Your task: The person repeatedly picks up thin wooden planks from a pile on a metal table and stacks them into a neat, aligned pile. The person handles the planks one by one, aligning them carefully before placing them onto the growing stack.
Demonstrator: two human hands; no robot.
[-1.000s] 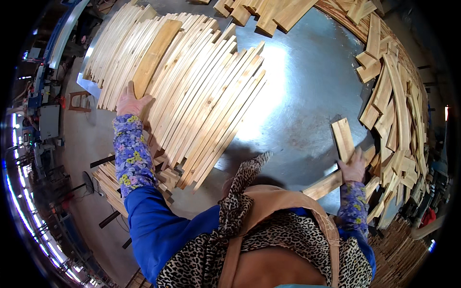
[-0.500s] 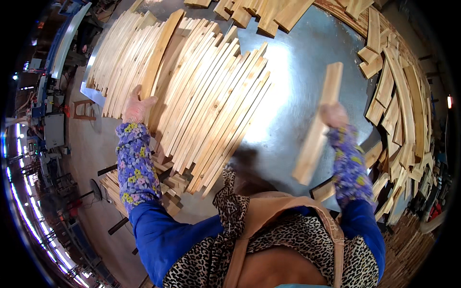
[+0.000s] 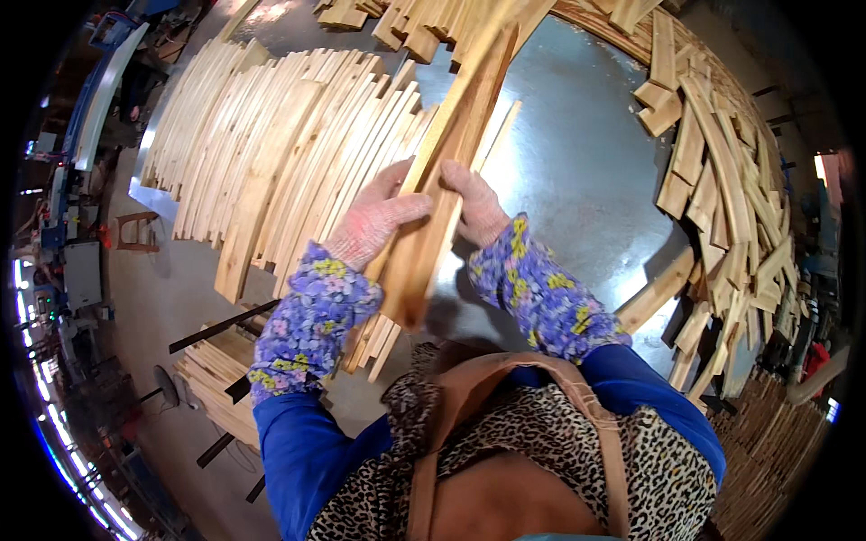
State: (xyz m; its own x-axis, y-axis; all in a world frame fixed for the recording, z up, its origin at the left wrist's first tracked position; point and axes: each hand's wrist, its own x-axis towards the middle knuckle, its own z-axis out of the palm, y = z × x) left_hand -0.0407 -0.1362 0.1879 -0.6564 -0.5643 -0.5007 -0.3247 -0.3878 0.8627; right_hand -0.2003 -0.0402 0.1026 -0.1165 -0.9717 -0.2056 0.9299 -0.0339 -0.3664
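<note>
My left hand (image 3: 383, 216), in a pale knit glove, is wrapped round a long wooden board (image 3: 446, 117). Close beside it, my gloved right hand (image 3: 475, 203) grips a second wooden board (image 3: 417, 279) with a browner face. Both boards are tilted side by side in front of me, over the right end of a row of wooden strips (image 3: 329, 117). The strips stand closely packed on a metal tabletop (image 3: 577, 117). One wider board (image 3: 271, 180) lies across the left part of that row, its near end sticking out. Fingers behind the boards are partly hidden.
More boards (image 3: 419, 36) lie along the far side of the table. A loose heap of wood pieces (image 3: 722, 207) fills the right side. Below the near left edge, a stack of strips (image 3: 216, 370) sits beside dark metal bars (image 3: 221, 329). A wooden stool (image 3: 135, 232) stands farther left.
My right hand has come left with its board, and my left hand has moved right with another, bringing both together. The view has shifted slightly.
</note>
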